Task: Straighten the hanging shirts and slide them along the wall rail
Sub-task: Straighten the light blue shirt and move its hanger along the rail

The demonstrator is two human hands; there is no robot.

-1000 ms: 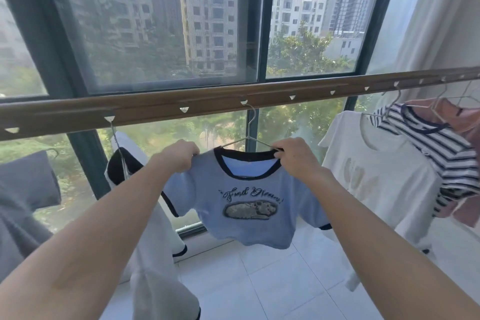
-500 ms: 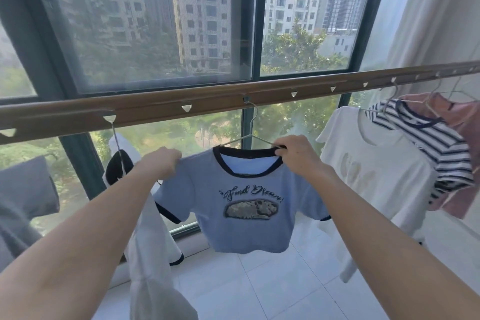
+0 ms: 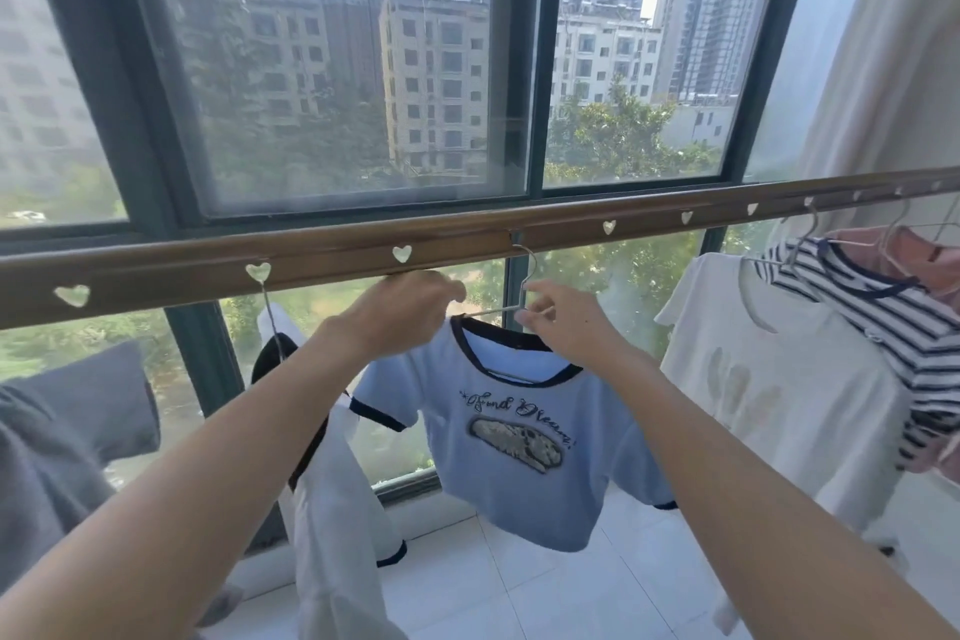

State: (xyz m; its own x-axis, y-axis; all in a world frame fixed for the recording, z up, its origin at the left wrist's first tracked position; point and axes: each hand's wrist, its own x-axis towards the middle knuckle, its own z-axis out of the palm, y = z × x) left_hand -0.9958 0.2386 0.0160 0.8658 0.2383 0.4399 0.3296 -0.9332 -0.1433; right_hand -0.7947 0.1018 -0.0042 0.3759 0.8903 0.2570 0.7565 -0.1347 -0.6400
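Below the brown rail point(image 3: 332, 255), the blue shirt point(image 3: 514, 447) hangs tilted between the white shirt point(image 3: 769, 379) and a white garment point(image 3: 332, 483), so both hands, left point(image 3: 410, 312) and right point(image 3: 566, 322), fingers pinched shut on its wire hanger point(image 3: 519, 291), should level the shoulders before sliding the hook.

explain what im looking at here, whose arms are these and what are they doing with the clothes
The camera is worn on a person's head, so the two bare arms are theirs. A brown rail runs across a window, with shirts hanging from it on wire hangers. The left hand grips the blue shirt at its shoulder; the right hand holds its hanger by the collar. A white shirt and a striped shirt hang to the right.
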